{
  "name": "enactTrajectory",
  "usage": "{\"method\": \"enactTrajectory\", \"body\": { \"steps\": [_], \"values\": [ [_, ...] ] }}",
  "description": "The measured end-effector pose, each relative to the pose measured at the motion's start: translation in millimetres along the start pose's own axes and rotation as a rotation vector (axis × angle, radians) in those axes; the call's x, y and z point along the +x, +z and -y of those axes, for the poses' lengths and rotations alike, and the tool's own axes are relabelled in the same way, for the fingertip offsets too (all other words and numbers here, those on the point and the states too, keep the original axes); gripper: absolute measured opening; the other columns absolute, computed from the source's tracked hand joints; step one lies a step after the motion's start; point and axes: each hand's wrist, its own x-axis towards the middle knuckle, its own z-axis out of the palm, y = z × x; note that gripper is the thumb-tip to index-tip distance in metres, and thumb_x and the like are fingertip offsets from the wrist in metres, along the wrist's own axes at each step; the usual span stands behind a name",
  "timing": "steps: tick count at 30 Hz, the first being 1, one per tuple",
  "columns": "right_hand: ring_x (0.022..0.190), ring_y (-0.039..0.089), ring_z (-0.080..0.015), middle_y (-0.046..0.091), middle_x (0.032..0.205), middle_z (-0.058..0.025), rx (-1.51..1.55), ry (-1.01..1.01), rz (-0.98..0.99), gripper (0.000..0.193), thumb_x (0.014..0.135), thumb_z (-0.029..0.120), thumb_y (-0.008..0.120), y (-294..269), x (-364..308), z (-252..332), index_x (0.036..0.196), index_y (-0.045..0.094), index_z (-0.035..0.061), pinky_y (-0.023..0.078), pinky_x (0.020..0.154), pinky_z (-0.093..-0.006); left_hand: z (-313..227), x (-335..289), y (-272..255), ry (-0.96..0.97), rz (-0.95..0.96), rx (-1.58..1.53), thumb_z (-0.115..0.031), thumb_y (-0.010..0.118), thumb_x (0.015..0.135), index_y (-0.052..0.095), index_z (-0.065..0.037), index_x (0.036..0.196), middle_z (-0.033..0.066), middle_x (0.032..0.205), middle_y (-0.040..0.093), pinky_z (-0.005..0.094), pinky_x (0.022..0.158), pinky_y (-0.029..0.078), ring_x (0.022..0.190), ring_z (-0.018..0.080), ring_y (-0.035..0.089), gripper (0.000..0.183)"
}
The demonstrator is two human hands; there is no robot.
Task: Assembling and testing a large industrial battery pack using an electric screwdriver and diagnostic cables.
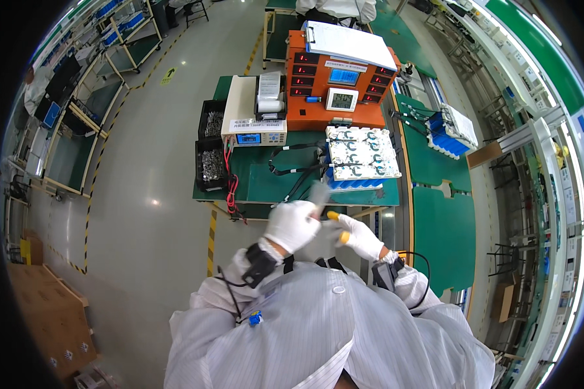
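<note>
My left hand (293, 227), in a white glove, is closed around a pale, see-through piece (318, 194) smeared by motion; its kind cannot be made out. Just to its right is my right hand (362, 238), gloved in white with yellow fingertips. Two of its fingertips stand apart, and the space between the hands is blurred. Beyond both hands a blue battery pack (362, 155) with a white top plate sits on the green table (256, 178). Black cables (292, 170) run to its left side.
An orange test box (298, 117) with red displays stands behind the pack. Left of it are a beige meter (240, 107) with red leads (231, 181) and black bins of small metal parts (212, 165). Another blue pack (448, 136) lies at right. A person (337, 8) sits beyond.
</note>
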Motion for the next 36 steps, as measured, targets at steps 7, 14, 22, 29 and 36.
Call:
{"method": "enactTrajectory", "body": {
  "steps": [7, 14, 22, 29, 36],
  "values": [
    [0.08, 0.06, -0.0075, 0.068, 0.091, -0.0008, 0.169, -0.07, -0.564, 0.02, 0.096, 0.018, 0.063, -57, 16, 7, 0.107, 0.067, 0.0012, 0.049, 0.071, -0.0227, -13, 8, 56, 0.326, 0.302, -0.397, -0.028, 0.07, 0.083, 0.061, -0.001, 0.122, 0.0193, 0.115, 0.065, 0.0372, 0.087, 0.052, 0.1, 0.0336, 0.065, 0.048],
    [0.081, 0.056, -0.0047, 0.068, 0.091, 0.0017, -0.325, -0.198, -0.675, 0.016, 0.095, 0.014, 0.065, -141, -1, 75, 0.102, 0.071, 0.001, 0.046, 0.074, -0.0221, 97, 21, 107, 0.001, 0.618, -0.003, -0.037, 0.065, 0.083, 0.07, -0.007, 0.107, 0.0167, 0.109, 0.067, 0.0428, 0.09, 0.049, 0.103, 0.0352, 0.063, 0.038],
    [0.066, 0.047, -0.0024, 0.059, 0.077, 0.006, -0.11, -0.149, -0.657, 0.026, 0.099, 0.022, 0.057, -245, 77, 47, 0.11, 0.067, -0.0005, 0.039, 0.059, -0.0206, 108, 68, 139, -0.205, 0.223, 0.438, -0.033, 0.072, 0.075, 0.046, -0.006, 0.14, 0.0196, 0.141, 0.041, 0.0501, 0.113, 0.026, 0.138, 0.0379, 0.031, 0.076],
    [0.105, 0.064, -0.0388, 0.066, 0.11, -0.0231, -0.905, 0.17, -0.576, 0.056, 0.09, 0.04, 0.064, -263, 139, 28, 0.124, 0.058, -0.0039, 0.05, 0.091, -0.0393, 168, 80, 185, -0.136, 0.1, 0.784, -0.023, 0.056, 0.087, 0.059, -0.022, 0.127, 0.0104, 0.124, 0.051, 0.0542, 0.098, 0.035, 0.123, 0.0325, 0.043, 0.04],
    [0.118, 0.059, -0.0377, 0.055, 0.129, -0.0289, -0.684, 0.192, -0.624, 0.069, 0.087, 0.03, 0.07, -263, 154, -9, 0.138, 0.042, -0.0081, 0.046, 0.099, -0.0388, 144, 98, 162, -0.288, 0.216, 0.725, -0.015, 0.058, 0.089, 0.062, -0.012, 0.108, 0.0104, 0.108, 0.056, 0.0421, 0.064, 0.052, 0.086, 0.0303, 0.061, 0.02]
  ]
}}
